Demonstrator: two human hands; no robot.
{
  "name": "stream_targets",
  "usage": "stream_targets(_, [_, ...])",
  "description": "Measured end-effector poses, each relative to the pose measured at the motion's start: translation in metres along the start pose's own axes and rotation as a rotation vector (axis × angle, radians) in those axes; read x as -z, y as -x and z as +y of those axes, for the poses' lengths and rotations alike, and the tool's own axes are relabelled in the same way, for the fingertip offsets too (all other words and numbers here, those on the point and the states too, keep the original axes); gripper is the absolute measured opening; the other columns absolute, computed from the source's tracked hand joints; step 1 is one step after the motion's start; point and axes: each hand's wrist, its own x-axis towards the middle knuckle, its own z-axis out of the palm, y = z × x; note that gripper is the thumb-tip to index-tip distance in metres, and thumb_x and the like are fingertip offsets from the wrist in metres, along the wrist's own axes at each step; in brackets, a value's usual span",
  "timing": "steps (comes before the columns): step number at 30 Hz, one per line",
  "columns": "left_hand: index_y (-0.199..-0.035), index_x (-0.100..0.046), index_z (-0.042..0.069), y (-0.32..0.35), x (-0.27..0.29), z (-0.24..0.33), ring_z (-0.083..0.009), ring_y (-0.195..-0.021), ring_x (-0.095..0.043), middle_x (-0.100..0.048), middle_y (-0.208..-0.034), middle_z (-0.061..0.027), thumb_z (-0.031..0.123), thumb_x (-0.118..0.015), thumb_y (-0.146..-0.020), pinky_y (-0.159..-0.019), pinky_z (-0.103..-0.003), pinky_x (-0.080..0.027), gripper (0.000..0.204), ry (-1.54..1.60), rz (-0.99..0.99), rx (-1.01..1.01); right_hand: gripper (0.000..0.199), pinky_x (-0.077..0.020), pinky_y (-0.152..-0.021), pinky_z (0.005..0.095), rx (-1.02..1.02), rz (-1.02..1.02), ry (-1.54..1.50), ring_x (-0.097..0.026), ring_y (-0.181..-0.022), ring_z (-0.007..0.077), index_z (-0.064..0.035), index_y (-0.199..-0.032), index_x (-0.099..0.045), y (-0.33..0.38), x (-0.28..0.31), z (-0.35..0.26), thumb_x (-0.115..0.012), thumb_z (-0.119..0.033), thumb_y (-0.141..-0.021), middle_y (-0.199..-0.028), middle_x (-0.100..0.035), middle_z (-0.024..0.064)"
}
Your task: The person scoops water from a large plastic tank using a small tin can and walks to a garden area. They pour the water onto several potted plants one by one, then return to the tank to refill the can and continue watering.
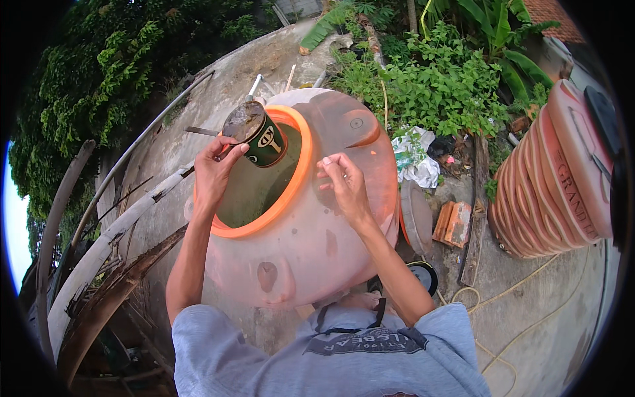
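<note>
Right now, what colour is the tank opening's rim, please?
The rim is bright orange, seen best in the head view.

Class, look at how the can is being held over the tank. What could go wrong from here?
Only the left hand grips the dark green can, near its rim, so it might slip into the murky water.
The can could knock the tank's orange rim and spill anything inside it.
The loose hose on the ground could trip someone stepping there.
</note>
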Motion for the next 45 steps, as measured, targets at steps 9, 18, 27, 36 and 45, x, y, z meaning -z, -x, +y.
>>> stream_targets(9, [-0.092,-0.069,0.003,0.058,-0.104,0.075,-0.0034,-0.081,-0.057,-0.065,-0.086,0.0033,0.010,-0.078,-0.087,-0.073,-0.021,-0.044,0.012,-0.036,-0.291,-0.158,0.107,-0.0514,-0.097,0.0503,-0.259,0.036,-0.139,-0.047,-0.130,0.0403,-0.0108,-0.156,-0.013,0.049,0.065,-0.087,-0.066,-0.068,-0.083,-0.155,-0.026,0.0221])
stream_targets(18, [-0.092,-0.071,-0.001,0.185,-0.273,0.078,-0.0054,-0.079,-0.056,-0.066,-0.083,0.0004,0.006,-0.078,-0.084,-0.076,-0.024,-0.051,0.013,0.445,-0.735,-0.234,0.082,-0.0506,-0.098,0.0507,-0.244,0.566,-0.132,-0.050,-0.122,0.0284,-0.0034,-0.144,-0.032,0.202,0.200,-0.082,-0.078,-0.035,-0.084,-0.131,-0.043,0.0190])
stream_targets(27, [-0.127,-0.066,0.008,0.248,-0.304,0.053,-0.0232,-0.132,-0.052,-0.051,-0.147,-0.0145,0.012,-0.074,-0.089,-0.111,-0.039,-0.043,0.039,0.418,-1.032,-0.077,0.074,-0.0482,-0.099,0.0549,-0.385,0.919,-0.098,-0.051,-0.119,0.0266,-0.0112,-0.147,-0.031,0.377,0.289,0.009,-0.074,-0.021,-0.087,-0.128,-0.046,0.0175])
stream_targets(36, [-0.113,-0.071,0.005,0.202,-0.202,-0.007,-0.0309,-0.134,-0.053,-0.063,-0.134,-0.0164,0.009,-0.070,-0.091,-0.107,-0.042,-0.045,0.023,-0.162,-0.116,-0.414,0.075,-0.0508,-0.090,0.0510,-0.618,1.174,0.059,-0.056,-0.117,0.0300,-0.0160,-0.146,-0.030,0.476,0.338,0.139,-0.074,-0.024,-0.086,-0.132,-0.050,0.0144])
stream_targets(45, [-0.115,-0.071,0.005,0.205,-0.212,-0.029,-0.0286,-0.131,-0.056,-0.065,-0.133,-0.0121,0.011,-0.072,-0.091,-0.109,-0.039,-0.044,0.025,-0.175,-0.067,-0.459,0.094,-0.0419,-0.104,0.0468,-0.817,1.259,0.617,-0.042,-0.126,0.0357,-0.0129,-0.145,-0.037,0.517,0.374,0.179,-0.086,-0.032,-0.068,-0.136,-0.041,0.0253])
